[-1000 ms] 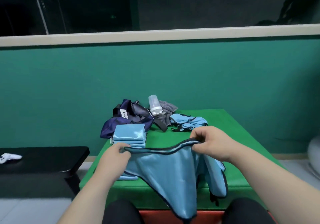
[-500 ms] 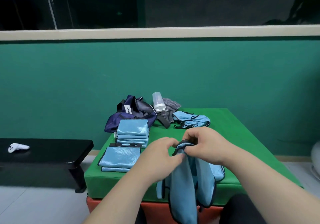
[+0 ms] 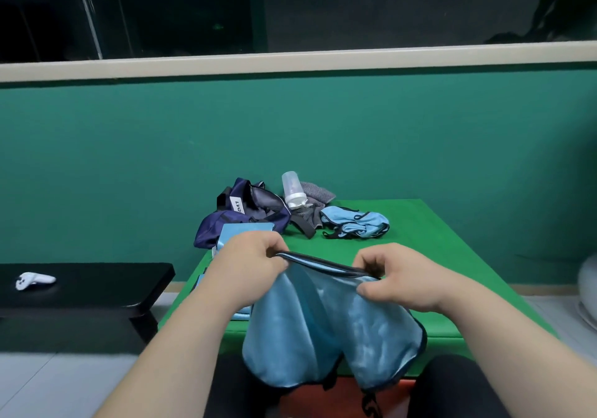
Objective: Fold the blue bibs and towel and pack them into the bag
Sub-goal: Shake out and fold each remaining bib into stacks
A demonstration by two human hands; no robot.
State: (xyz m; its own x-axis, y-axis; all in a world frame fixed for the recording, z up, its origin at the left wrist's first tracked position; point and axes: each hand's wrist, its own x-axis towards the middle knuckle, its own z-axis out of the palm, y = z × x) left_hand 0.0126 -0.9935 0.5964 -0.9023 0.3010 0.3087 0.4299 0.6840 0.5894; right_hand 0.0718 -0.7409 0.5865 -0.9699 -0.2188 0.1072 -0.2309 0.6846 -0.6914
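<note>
A light blue bib (image 3: 326, 330) with dark trim hangs in front of me over the near edge of the green table (image 3: 420, 256). My left hand (image 3: 248, 262) pinches its top edge at the left. My right hand (image 3: 397, 278) pinches the same edge at the right. Behind my left hand a stack of folded blue bibs (image 3: 239, 231) is partly hidden. A navy bag (image 3: 245, 214) lies open at the table's far left. Crumpled blue bibs (image 3: 355, 223) lie at the far middle. A grey towel (image 3: 310, 207) sits next to the bag.
A clear bottle with a white cap (image 3: 292, 189) stands between the bag and the towel. A black bench (image 3: 80, 291) on the left carries a white controller (image 3: 34, 280). A green wall stands right behind the table. My dark-clad knees are under the hanging bib.
My hands, which were together with the bib bunched between them, have moved apart and spread the bib's top edge wide. The view has shifted so my left hand covers the folded stack.
</note>
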